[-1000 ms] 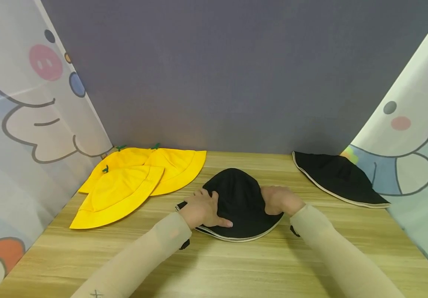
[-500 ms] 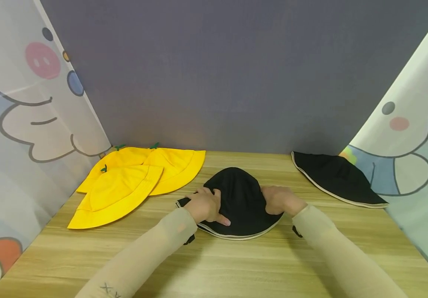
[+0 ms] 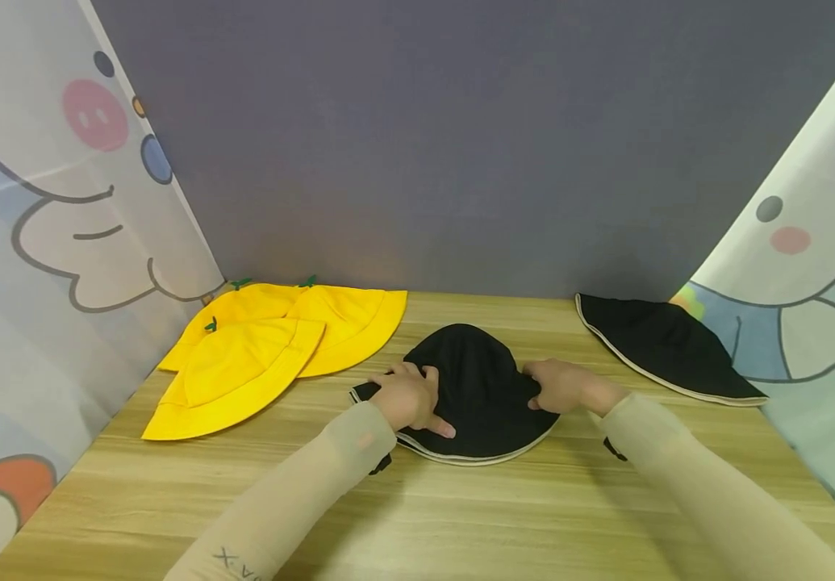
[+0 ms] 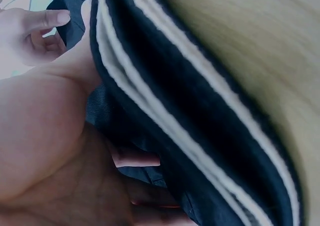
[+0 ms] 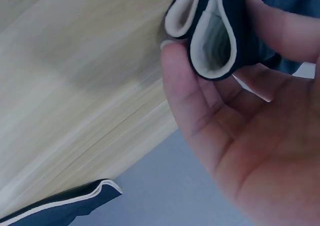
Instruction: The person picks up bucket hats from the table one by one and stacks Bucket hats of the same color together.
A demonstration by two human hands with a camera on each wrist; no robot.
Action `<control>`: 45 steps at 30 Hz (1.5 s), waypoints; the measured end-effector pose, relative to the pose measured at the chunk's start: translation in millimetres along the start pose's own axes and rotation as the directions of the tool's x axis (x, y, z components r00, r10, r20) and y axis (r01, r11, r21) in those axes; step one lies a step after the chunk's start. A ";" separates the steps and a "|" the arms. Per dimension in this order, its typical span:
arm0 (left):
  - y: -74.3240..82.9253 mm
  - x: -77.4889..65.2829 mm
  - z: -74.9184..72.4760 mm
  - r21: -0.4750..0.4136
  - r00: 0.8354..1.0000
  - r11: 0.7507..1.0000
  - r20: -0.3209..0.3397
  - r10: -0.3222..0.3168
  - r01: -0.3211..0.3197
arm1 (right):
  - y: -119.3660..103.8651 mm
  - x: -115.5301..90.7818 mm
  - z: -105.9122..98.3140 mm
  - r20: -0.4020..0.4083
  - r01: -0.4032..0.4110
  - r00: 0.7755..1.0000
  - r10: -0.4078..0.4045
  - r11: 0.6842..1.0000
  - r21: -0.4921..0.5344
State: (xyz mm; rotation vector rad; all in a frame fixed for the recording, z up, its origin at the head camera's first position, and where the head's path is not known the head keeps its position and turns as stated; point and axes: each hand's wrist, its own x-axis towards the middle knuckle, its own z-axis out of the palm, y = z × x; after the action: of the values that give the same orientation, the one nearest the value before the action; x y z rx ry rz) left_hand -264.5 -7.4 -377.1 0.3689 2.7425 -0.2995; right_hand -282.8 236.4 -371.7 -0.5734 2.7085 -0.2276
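A black bucket hat (image 3: 475, 387) with a pale trimmed brim lies folded flat at the middle of the wooden table (image 3: 461, 516). My left hand (image 3: 410, 395) sits on its left side, fingers bent into the cloth and thumb stretched along the brim. In the left wrist view the left hand (image 4: 50, 136) has a finger tucked into the dark fabric beside the layered brim of the hat (image 4: 200, 111). My right hand (image 3: 561, 386) holds the hat's right edge. In the right wrist view the right hand (image 5: 240, 136) pinches the doubled brim of the hat (image 5: 220, 31) between thumb and fingers.
Three yellow bucket hats (image 3: 265, 355) overlap at the back left. A second black hat (image 3: 667, 347) lies at the back right, its edge (image 5: 60, 206) also in the right wrist view. A grey back wall and cartoon-printed side curtains (image 3: 61, 202) enclose the table.
My right hand has slid a little to the right, onto the hat's right edge. My left hand has shifted slightly on the hat's left side. The other hats lie as before.
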 end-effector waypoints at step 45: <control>-0.7 1.4 -3.6 0.020 0.999 1.000 0.035 -0.015 0.014 | 174.3 -88.8 -51.6 -0.077 -0.574 0.815 0.575 0.818 0.028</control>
State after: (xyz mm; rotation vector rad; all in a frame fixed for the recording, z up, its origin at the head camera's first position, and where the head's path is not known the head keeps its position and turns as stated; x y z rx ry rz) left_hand -267.0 -6.8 -374.3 0.3459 2.7109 -0.3345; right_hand -289.5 435.4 -336.0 0.2844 2.8087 -0.0928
